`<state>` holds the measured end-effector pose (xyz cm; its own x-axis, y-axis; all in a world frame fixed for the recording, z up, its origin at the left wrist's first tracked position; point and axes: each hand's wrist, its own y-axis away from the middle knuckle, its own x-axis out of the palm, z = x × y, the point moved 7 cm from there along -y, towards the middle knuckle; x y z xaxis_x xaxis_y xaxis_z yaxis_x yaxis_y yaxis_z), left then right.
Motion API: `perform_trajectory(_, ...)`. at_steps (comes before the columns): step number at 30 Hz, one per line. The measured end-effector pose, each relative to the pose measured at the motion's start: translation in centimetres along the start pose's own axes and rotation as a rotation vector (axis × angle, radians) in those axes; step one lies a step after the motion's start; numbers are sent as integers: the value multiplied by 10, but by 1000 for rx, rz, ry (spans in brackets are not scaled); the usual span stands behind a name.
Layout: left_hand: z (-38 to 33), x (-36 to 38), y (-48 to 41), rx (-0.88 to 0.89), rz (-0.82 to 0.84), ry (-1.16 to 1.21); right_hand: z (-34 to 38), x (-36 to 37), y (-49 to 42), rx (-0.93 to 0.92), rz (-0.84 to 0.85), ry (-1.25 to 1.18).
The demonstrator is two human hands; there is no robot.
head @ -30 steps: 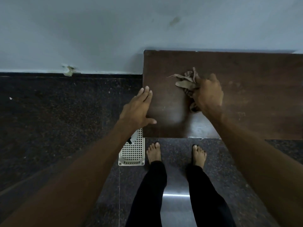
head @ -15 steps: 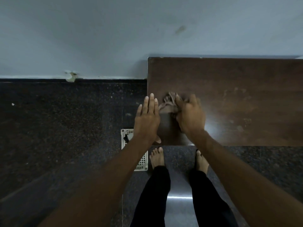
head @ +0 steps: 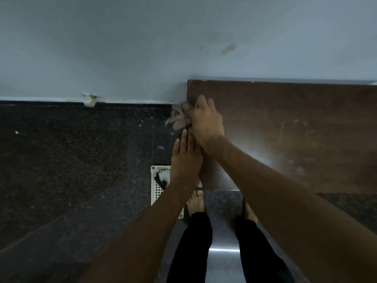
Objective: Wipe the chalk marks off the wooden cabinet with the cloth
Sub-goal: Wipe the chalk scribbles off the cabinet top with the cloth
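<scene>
Two hands at 9 o'clock edge of cabinet | our right hand grips cloth | our left hand lies flat

head cam | looks steeply down | near cabinet top | floor below

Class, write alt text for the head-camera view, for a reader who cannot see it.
Seen from above, a person's right hand holds a crumpled beige cloth at the left edge of a dark brown wooden cabinet top. Their left hand, fingers straight, rests at the same edge, nearer the body. Pale chalk marks show further right.
</scene>
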<state>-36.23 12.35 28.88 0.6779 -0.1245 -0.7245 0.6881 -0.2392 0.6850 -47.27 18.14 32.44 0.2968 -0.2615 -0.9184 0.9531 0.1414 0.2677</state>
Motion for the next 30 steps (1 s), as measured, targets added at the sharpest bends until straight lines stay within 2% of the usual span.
perform_trajectory(3, 1, 2, 4, -1, 23, -13, -7, 5, 10, -20, 24, -36)
perform_trajectory(7, 1, 0, 2, -12, -3, -22, -7, -2, -14, -73, 43, 54)
perform_trajectory(17, -10, -1, 4, -80, 24, -29, -23, -16, -49, 132, 10, 83)
perform_trajectory(21, -13, -4, 5, -80, 14, -47, -89, -28, -30, 259, 40, 80)
perform_trajectory(30, -15, -3, 4, -69, 19, -100, -275, -81, 51, 664, -19, 137)
